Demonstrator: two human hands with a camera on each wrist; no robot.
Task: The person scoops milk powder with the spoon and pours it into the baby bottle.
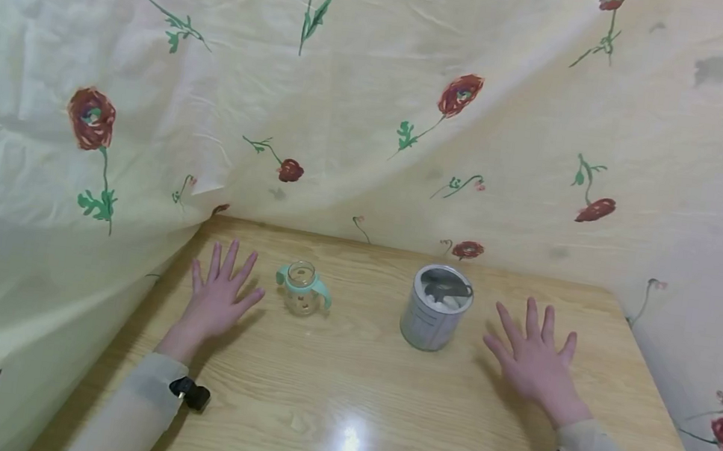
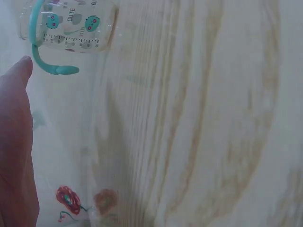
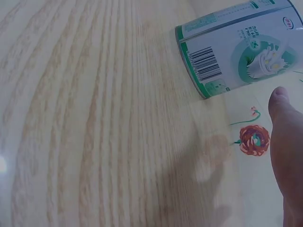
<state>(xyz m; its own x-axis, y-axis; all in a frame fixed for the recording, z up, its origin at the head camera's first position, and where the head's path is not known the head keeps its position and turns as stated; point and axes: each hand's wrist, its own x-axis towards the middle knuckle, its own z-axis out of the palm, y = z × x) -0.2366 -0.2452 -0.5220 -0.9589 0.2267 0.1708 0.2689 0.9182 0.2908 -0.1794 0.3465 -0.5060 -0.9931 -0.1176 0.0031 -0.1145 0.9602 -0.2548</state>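
Observation:
Spread fingers mark my left hand (image 1: 216, 303), which holds nothing just left of a baby bottle (image 1: 302, 299). The bottle is clear, has no cap on, and carries a mint-green ring with two handles; printed marks show on its side in the left wrist view (image 2: 78, 23). To its right stands a milk powder can (image 1: 428, 324), its top uncovered. Inside the can a scoop (image 1: 451, 291) lies against white powder. My right hand (image 1: 537, 364), fingers also spread and holding nothing, is right of the can. In the right wrist view the can's label (image 3: 241, 47) shows a barcode.
Both things stand on a light wooden table (image 1: 315, 385). A cream cloth with red flowers (image 1: 363, 105) hangs behind the table and along its sides. Each wrist wears a small black camera, such as the left one (image 1: 190, 393). Light glares off the table's front middle.

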